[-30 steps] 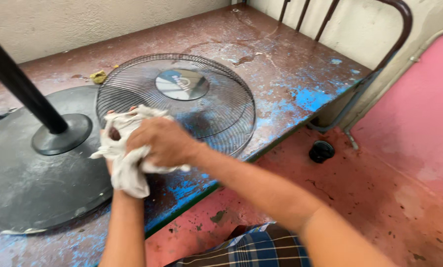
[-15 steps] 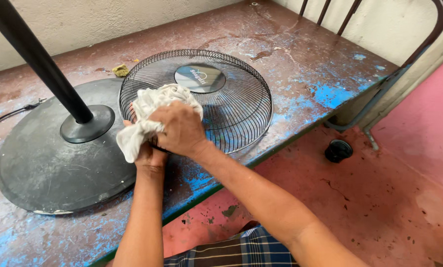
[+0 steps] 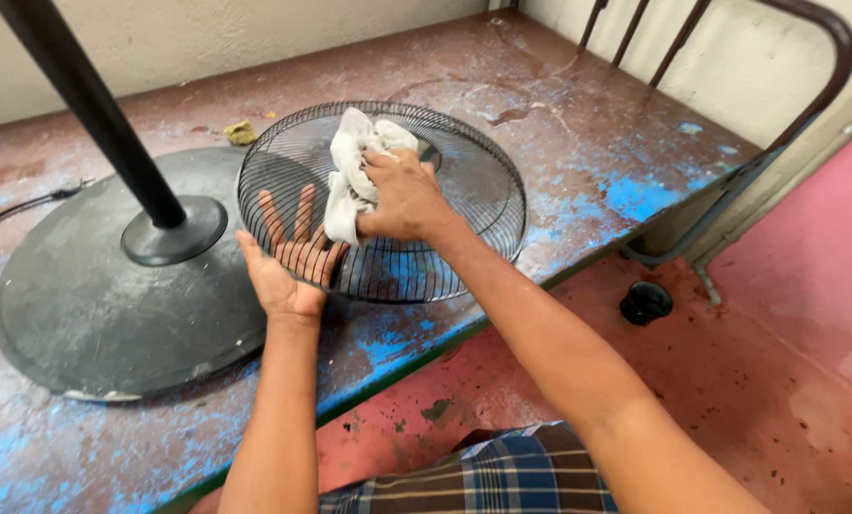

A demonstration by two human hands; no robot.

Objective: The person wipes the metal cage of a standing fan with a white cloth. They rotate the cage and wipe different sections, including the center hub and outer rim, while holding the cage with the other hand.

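**Around the workbench**

A round grey fan base (image 3: 112, 305) is lying on the worn blue and rust-red table (image 3: 587, 143), just to the left of the left hand, with a black pole (image 3: 93, 105) rising from its middle. A black cord (image 3: 21, 205) is trailing off farther left. A small yellowish scrap (image 3: 240, 131) is sitting beyond the hands. Right of the right hand, a dark metal chair frame (image 3: 806, 86) is leaning by the wall, and a black cap (image 3: 646, 302) is resting on the red floor (image 3: 778, 362) below.
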